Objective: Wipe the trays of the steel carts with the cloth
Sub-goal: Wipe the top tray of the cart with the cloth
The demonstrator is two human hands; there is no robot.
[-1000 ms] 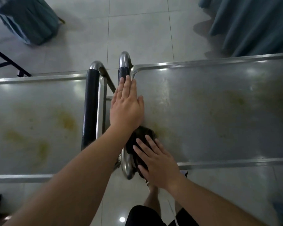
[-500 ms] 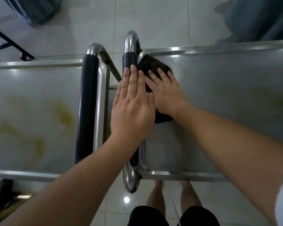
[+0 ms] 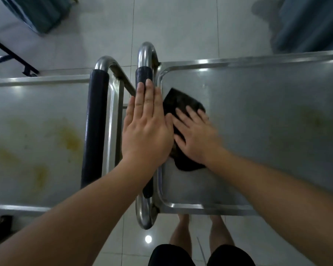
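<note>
At the left of the frame I see the left cart tray (image 3: 37,135), carrying yellowish stains across its middle and lower area; none of it looks wiped. I judge the main risk here to be omission: if the work stays on the other tray, these stains remain.

Just right of it stands that cart's padded handle (image 3: 93,129), with the second cart's handle (image 3: 145,77) close alongside at centre frame. My left hand (image 3: 146,129) lies flat and fully open across that second handle, fingers together, gripping nothing that I can see. It appears to brace the cart. Since the palm only rests and does not close around the bar, I judge that a firm wiping stroke could roll the cart away or knock the two handles together.

Right of centre, the dark cloth (image 3: 181,104) lies on the right cart tray (image 3: 267,116), near its left rim. My right hand (image 3: 195,137) presses it down with fingers spread and flat, open rather than clenched. The cloth pokes out beyond the fingertips and below the wrist, so I judge it may bunch or slip from under the palm on a fast pass.

Further right, faint yellowish marks show on the tray surface. Those lie well apart from the cloth and could be missed.
</note>
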